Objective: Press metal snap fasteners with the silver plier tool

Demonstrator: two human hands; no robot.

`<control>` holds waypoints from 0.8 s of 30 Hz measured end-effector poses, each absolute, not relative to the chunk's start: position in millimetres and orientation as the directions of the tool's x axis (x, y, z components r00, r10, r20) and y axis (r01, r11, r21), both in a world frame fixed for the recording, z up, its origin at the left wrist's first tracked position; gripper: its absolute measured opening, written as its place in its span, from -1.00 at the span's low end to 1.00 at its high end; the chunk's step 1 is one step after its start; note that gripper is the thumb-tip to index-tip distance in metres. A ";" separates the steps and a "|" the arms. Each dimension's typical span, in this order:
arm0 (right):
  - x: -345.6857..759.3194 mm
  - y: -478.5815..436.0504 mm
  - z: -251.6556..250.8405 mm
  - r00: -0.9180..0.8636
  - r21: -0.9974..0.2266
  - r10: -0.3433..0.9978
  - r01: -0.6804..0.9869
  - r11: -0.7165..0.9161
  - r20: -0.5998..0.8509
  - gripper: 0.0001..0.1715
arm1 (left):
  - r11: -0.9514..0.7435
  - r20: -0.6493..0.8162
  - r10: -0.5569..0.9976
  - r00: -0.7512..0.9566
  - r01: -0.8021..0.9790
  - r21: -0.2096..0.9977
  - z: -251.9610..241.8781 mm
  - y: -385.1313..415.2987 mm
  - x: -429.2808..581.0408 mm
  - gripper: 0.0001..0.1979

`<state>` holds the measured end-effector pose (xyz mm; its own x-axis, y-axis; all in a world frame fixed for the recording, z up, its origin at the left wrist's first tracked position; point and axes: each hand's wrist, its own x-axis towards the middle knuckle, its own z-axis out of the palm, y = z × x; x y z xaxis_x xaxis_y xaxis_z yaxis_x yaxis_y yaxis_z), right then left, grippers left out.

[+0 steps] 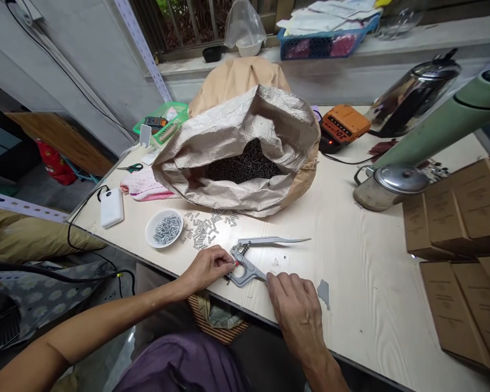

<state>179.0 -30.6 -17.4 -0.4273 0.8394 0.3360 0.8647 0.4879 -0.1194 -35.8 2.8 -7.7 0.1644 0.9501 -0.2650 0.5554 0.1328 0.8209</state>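
A grey metal hand tool (249, 268) with two handles, a small coil spring and a ring-shaped opening lies at the table's front edge. My right hand (296, 305) is closed round the end of its lower handle. The fingers of my left hand (212, 267) are pinched together at the tool's head, beside a tiny red spot; what they hold is too small to make out. Loose small springs (204, 228) are scattered behind my left hand. Left of them, a white bowl (148, 231) holds small shiny metal pieces.
A large woven sack (212, 147) of dark small parts stands behind the tool. Cardboard boxes (453, 212), a lidded metal cup (381, 196) and a green flask (441, 128) are at the right. A white power bank (111, 208) lies at the left edge.
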 end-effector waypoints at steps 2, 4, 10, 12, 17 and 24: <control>177.9 -36.4 -15.3 -0.434 -0.062 0.812 0.868 0.493 0.390 -0.79 | 0.123 -0.258 0.950 0.175 0.551 0.825 -7.9 -0.2 -38.1 -0.84; 177.4 -41.7 -13.5 -0.432 -0.024 0.801 0.875 0.484 0.414 -0.79 | 0.107 -0.245 0.952 0.182 0.552 0.827 -7.5 -2.7 -39.7 -0.83; 176.6 -45.1 -7.0 -0.424 -0.002 0.802 0.884 0.468 0.421 -0.76 | 0.058 -0.203 0.961 0.186 0.583 0.810 -8.0 -5.9 -37.4 -0.84; 176.7 -44.1 -6.4 -0.424 -0.006 0.811 0.885 0.465 0.404 -0.76 | 0.043 -0.203 0.960 0.194 0.613 0.789 -7.6 -4.8 -35.5 -0.86; 178.6 -41.0 -14.7 -0.405 -0.065 0.830 0.885 0.462 0.383 -0.79 | 0.135 -0.375 0.907 0.190 0.713 0.688 0.7 4.6 -31.5 -0.89; 178.7 -37.9 -23.9 -0.372 -0.125 0.872 0.895 0.428 0.318 -0.81 | 0.145 -0.508 0.832 0.223 0.796 0.587 7.7 16.9 -28.5 -0.86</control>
<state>178.7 -37.9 -23.9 -0.3724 0.8719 0.3181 0.8951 0.4279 -0.1250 -28.5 16.9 7.7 0.2225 0.8323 -0.5077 0.7963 0.1453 0.5872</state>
